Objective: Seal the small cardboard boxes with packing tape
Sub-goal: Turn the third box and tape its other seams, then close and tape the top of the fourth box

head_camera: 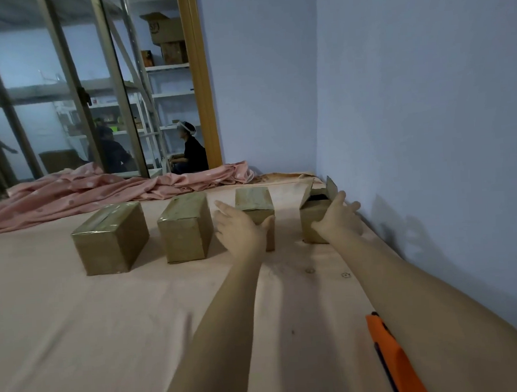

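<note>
Head view | three boxes point(186, 228) mid-frame look taped | fourth box point(315, 219) right of centre, flaps up, unsealed | left hand point(238, 228) and right hand point(340, 217) spread, grasping nothing, reaching toward it

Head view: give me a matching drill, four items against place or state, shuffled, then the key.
Items:
1. leftmost brown cardboard box
2. rightmost brown cardboard box
3. orange utility knife
4. crumpled pink spotted blanket

Places or states:
A. top flaps standing open, right hand against it
B. bunched along the far edge of the surface, behind the boxes
C. top closed, glossy tape over it
D. near edge of the picture, beside the right forearm

Pairs: 1-C, 2-A, 3-D, 4-B
</note>
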`<state>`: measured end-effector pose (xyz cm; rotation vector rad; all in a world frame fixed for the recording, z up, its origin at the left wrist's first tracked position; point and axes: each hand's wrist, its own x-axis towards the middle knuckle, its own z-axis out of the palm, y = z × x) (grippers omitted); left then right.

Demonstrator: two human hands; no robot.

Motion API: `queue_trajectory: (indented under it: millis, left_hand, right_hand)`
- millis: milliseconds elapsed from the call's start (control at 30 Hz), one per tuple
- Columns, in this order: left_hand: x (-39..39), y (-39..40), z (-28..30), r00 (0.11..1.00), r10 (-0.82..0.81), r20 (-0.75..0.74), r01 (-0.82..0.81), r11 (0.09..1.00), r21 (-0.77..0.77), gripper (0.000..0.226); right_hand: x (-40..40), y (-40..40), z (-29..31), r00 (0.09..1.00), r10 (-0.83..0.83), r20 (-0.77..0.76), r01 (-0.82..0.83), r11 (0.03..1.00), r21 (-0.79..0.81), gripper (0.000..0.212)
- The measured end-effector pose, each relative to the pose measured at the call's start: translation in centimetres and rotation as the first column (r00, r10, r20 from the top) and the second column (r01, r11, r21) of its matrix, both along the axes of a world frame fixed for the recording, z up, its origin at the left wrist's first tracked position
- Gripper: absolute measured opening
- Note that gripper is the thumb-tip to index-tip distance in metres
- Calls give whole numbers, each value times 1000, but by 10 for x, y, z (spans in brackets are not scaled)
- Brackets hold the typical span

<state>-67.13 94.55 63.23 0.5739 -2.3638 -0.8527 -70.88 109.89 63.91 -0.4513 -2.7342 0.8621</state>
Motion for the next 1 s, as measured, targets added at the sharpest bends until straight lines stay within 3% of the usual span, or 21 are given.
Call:
queue_trajectory:
  millis: [167,267,333,500,633,800,1000]
  left_hand:
    - [17,-5,11,993,-20,-120,-9,972,-236,77]
    - [21,4,6,990,-68,-126,31,960,-277,53]
    - [19,8,2,988,-100,-118,63,957,-284,46]
    - [7,10,-19,964,-224,-143,127,860,-494,28]
    - [-2,9,-35,937,-284,-202,149,851,-504,17]
    - [-13,4,-51,851,-470,-233,185,685,-705,21]
    - [-10,0,-49,876,-425,-229,177,724,-667,23]
  right_hand:
    - [7,-12,6,999,48,11,-48,999,4,87]
    - [7,-19,3,999,-3,42,5,999,-41,87]
    - [4,-23,1,997,-64,34,65,997,-39,92]
    - [-13,-32,-9,990,-124,-71,126,992,27,110]
    - [-28,-35,-22,977,-167,-135,167,986,-8,107]
    - [-42,-37,-30,958,-181,-223,186,983,3,98]
    - [-41,-37,-22,962,-152,-229,157,988,6,90]
